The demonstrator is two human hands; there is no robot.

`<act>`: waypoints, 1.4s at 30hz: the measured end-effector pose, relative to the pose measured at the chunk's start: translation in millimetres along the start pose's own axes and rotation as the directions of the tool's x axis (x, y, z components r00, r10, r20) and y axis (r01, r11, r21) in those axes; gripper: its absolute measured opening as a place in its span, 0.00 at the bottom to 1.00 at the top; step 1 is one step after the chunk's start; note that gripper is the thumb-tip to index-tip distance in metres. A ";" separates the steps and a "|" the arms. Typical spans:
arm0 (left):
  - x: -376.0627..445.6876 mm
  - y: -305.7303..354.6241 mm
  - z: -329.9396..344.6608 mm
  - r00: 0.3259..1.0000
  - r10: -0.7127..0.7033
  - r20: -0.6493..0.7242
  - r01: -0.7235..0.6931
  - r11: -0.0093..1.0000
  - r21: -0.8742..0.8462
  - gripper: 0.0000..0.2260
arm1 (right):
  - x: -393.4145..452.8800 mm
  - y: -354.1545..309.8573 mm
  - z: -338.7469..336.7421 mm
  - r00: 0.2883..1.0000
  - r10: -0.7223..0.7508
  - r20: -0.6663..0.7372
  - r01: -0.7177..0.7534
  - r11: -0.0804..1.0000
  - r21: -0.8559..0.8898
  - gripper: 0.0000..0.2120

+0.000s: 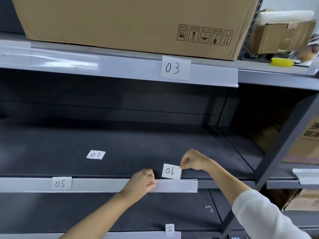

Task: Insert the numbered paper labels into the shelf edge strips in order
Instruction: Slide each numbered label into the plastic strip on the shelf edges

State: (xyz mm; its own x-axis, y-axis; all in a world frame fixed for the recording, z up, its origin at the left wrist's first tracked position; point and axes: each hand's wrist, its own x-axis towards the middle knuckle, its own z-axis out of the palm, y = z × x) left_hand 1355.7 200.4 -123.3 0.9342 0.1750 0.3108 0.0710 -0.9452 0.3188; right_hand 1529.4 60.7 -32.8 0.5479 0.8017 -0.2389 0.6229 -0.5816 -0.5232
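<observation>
My right hand (193,160) pinches the upper right corner of the paper label 06 (170,171), whose lower edge meets the top of the clear edge strip (179,186) on the middle shelf. My left hand (144,182) grips that strip just left of the label, thumb on its front. Label 05 (61,183) sits in the same strip further left. Label 07 (95,155) lies loose on the dark shelf board. Label 03 (175,68) sits in the upper shelf's strip. Another label (169,229), reading 09 or 60, stands sideways in the lowest strip.
A large cardboard box (131,23) fills the top shelf. The grey upright post (283,140) rises at my right, with more boxes (305,144) in the neighbouring bay. A yellow object (282,62) lies on the upper right shelf. Part of another person (310,49) shows at the far right.
</observation>
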 end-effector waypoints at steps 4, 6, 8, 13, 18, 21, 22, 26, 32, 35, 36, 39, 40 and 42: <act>6.8 -0.5 1.2 0.989 -0.122 0.081 0.125 0.992 -0.034 0.07 | 2.6 -2.3 5.1 1.000 -0.009 -0.004 0.009 1.000 -0.016 0.10; 10.3 0.3 -0.5 0.982 -0.145 0.119 0.148 0.989 -0.009 0.07 | 3.9 -3.2 8.0 1.000 -0.004 -0.001 0.004 1.000 -0.026 0.10; 12.3 1.1 -2.7 0.978 -0.157 0.136 0.160 0.987 -0.012 0.08 | 5.6 -4.1 10.8 1.000 -0.006 0.000 0.006 1.000 -0.027 0.09; 13.2 0.7 -4.4 0.973 -0.171 0.153 0.178 0.984 -0.031 0.07 | 7.0 -5.7 9.2 1.000 -0.001 0.017 0.002 0.999 -0.040 0.08; 14.6 0.7 -3.8 0.971 -0.166 0.170 0.171 0.985 -0.015 0.10 | 6.4 -6.7 8.4 1.000 -0.009 0.023 0.011 0.998 -0.054 0.08; 14.7 0.9 -3.4 0.972 -0.160 0.170 0.167 0.985 -0.031 0.10 | 7.8 -9.1 8.6 0.999 -0.014 0.037 0.016 0.998 -0.057 0.08; 15.0 0.8 -3.4 0.972 -0.161 0.173 0.169 0.985 -0.034 0.11 | 8.1 -10.8 8.6 0.999 -0.012 0.043 0.015 0.998 -0.065 0.08; 15.8 0.0 -3.2 0.969 -0.172 0.176 0.180 0.983 -0.029 0.08 | 9.7 -13.3 8.7 0.998 -0.007 0.056 0.012 0.996 -0.086 0.09; 14.0 2.2 -5.7 0.967 -0.177 0.181 0.189 0.981 -0.049 0.08 | 11.3 -13.7 9.3 0.999 -0.002 0.050 0.007 0.994 -0.105 0.09; 13.7 4.6 -8.5 0.970 -0.171 0.172 0.182 0.982 -0.050 0.09 | 11.8 -13.8 12.0 0.999 0.001 0.045 0.005 0.993 -0.117 0.10; 12.8 6.0 -9.9 0.972 -0.171 0.163 0.182 0.982 -0.056 0.09 | 11.8 -13.6 14.1 0.999 0.003 0.052 0.003 0.992 -0.128 0.10; 10.2 9.1 -13.1 0.976 -0.175 0.127 0.188 0.977 -0.102 0.10 | 10.4 -9.4 23.6 0.996 0.037 0.081 -0.023 0.986 -0.166 0.10; 9.5 10.2 -14.0 0.978 -0.175 0.113 0.188 0.976 -0.111 0.12 | 9.4 -7.0 26.1 0.995 0.051 0.082 -0.036 0.985 -0.170 0.10; 9.2 11.4 -15.1 0.981 -0.166 0.101 0.177 0.978 -0.107 0.13 | 6.8 -2.5 29.1 0.994 0.072 0.079 -0.059 0.985 -0.162 0.10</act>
State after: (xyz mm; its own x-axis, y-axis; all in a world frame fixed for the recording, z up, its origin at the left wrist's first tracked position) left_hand 1359.8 195.3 -103.3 0.9400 0.3006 0.1612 0.1970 -0.8643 0.4629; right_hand 1515.3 71.6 -56.9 0.5460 0.7658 -0.3398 0.6719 -0.6425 -0.3683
